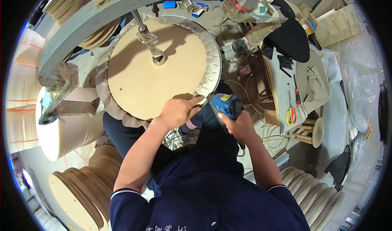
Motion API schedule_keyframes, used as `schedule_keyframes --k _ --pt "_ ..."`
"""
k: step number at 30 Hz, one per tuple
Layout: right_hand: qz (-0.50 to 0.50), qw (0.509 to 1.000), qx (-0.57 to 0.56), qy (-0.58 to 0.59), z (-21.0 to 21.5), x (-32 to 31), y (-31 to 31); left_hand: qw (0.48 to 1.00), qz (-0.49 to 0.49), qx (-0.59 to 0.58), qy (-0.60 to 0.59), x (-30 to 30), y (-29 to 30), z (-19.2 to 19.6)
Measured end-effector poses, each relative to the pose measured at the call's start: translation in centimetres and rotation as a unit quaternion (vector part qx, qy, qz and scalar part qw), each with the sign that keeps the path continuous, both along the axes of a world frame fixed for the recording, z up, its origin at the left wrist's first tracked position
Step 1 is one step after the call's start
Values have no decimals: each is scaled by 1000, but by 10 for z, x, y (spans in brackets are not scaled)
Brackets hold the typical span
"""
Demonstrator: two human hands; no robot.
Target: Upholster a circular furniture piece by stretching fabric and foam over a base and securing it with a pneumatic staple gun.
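Observation:
A round wooden board lies in front of me, ringed by pleated grey-beige fabric folded over its edge. A metal rod with a plastic-wrapped end comes down onto the board's middle. At the near right edge, the fingers of my left hand pinch and press the fabric's fold against the board. My right hand grips a blue staple gun with a yellow label. Its nose is at the fabric rim, just right of my left fingertips; whether it touches is too small to tell.
A grey curved metal arm arches over the board. Wrapped clamp-like parts stand left and upper right. The right side table carries scissors, a red screwdriver and black strips. Stacked round boards stand lower left; small boxes lie beyond.

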State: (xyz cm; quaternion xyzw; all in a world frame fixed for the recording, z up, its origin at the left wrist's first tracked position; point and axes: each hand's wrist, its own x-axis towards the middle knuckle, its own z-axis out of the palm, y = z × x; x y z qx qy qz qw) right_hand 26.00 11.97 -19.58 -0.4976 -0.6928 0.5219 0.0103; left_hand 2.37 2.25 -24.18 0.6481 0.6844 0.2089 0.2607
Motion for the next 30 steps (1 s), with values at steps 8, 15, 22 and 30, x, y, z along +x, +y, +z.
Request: schedule_keyframes --k 8,15,22,30 --pt "100 989 90 67 -2 -2 -10 999 30 8 -18 -12 9 -20" --pt "145 986 77 -17 -10 -21 -6 983 151 41 -98 -11 15 -34" --pt "110 987 119 14 -22 -35 -6 980 165 81 -81 -6 24 -41" --pt "9 998 57 23 -9 -7 7 991 98 75 -41 12 16 -15"
